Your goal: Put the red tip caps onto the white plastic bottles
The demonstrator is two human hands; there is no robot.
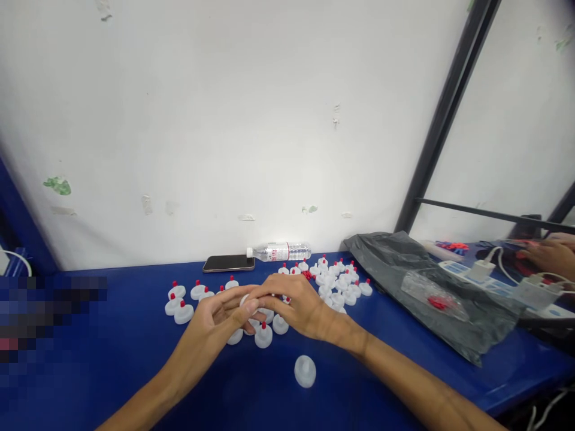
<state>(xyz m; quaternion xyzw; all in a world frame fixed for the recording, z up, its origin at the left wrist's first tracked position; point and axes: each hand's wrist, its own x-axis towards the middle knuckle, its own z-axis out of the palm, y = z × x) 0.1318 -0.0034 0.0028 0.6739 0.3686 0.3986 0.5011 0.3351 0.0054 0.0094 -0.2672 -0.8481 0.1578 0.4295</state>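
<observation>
My left hand (220,312) is closed around a white nozzle cap (244,300), mostly covered by the fingers. Over it reaches my right hand (294,304), its fingertips pinched together against the cap and the left thumb; anything between them is hidden. Just below the hands stands a white nozzle cap with a red tip (263,336), among several others partly covered by my fingers. Nearer to me lies a single white cap with no red tip (305,372).
More red-tipped caps stand in a left group (183,314) and a right cluster (338,284) around loose red tips (306,275). Behind are a phone (229,263) and a plastic bottle (281,251). At right, a grey plastic bag (395,269), a clear bag (433,296) and a power strip (498,281); another person's hand (554,257).
</observation>
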